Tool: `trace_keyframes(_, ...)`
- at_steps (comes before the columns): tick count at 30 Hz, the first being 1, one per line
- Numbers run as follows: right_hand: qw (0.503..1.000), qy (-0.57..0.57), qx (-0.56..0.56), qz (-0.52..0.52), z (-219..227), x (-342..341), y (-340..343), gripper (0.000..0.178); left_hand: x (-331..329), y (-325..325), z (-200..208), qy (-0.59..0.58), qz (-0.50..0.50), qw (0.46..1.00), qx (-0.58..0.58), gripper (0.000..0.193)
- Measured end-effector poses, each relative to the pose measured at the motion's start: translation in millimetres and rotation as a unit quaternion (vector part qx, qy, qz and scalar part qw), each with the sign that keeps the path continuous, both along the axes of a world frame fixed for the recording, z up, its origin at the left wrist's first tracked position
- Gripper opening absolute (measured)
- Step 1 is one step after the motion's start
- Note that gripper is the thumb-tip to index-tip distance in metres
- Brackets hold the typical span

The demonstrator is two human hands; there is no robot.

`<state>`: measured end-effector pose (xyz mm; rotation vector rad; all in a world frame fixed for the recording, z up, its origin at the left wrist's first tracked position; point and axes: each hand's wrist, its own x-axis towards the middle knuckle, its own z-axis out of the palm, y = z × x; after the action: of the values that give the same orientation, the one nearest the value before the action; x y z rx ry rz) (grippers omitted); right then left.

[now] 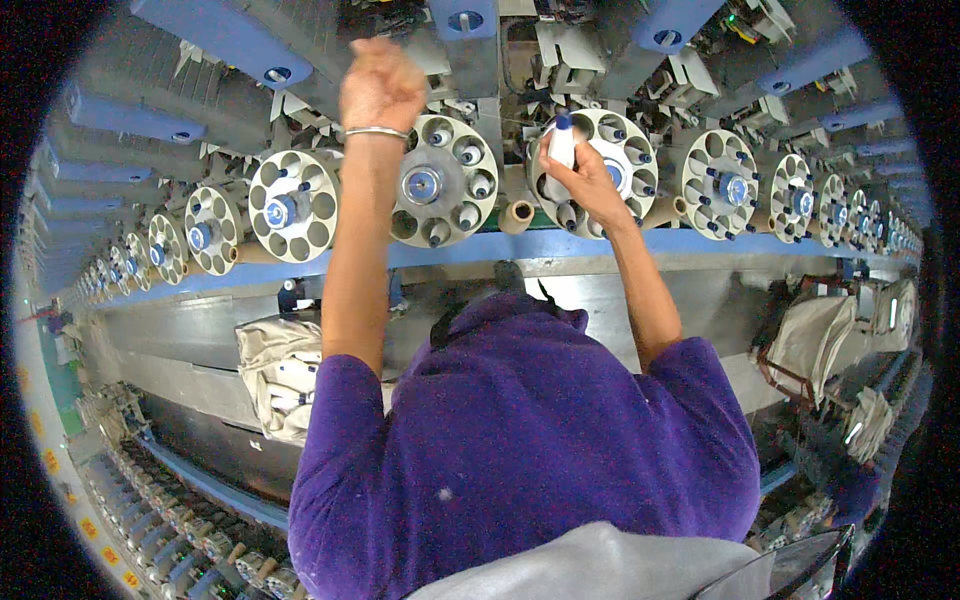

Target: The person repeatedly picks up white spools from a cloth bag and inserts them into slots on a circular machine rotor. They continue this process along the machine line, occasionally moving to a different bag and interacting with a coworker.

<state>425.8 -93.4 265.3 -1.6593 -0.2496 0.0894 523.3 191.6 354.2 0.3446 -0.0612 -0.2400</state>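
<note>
My right hand [590,183] holds a yarn bobbin [562,147] upright between thumb and fingers. White yarn covers the bobbin, and its tube tip is dark blue. It is in front of a round cream magazine [638,152] with a ring of holes, several filled with bobbins. Higher up and to the left, my left hand [383,88] is raised with its fingers curled closed, slightly blurred; what they hold, if anything, is hidden. A bracelet [376,131] circles that wrist. Below that hand and to its right is another round magazine [457,217] with a blue hub and several bobbins in its holes.
More round magazines [296,240] run along the machine on both sides. A brown paper cone [517,215] lies between the two nearest. A blue rail [450,250] passes below them. Cloth-lined carts with pale fabric [268,365] stand at left and right [815,340].
</note>
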Motion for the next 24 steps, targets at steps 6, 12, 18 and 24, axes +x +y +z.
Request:
trace_keyframes(6, 0.99, -0.131, 0.029, -0.033, -55, 45, -8, 0.018, -1, -56, -40, 0.122, 0.072, 0.99, 0.008, 0.036)
trace_keyframes(12, 0.98, 0.074, -0.135, -0.123, 3, 29, -47, 0.017, 5, -66, -135, 0.161, 0.353, 0.778, 0.495, 0.018)
trace_keyframes(18, 0.903, -0.185, -0.268, -0.282, -56, 39, -135, 0.022, -139, -24, -199, 0.005, 0.325, 0.685, 0.652, 0.02)
trace_keyframes(24, 0.657, -0.344, -0.614, -0.269, -48, 1, -54, 0.042, -370, 176, -250, 0.187, 0.358, 0.405, 0.82, 0.039)
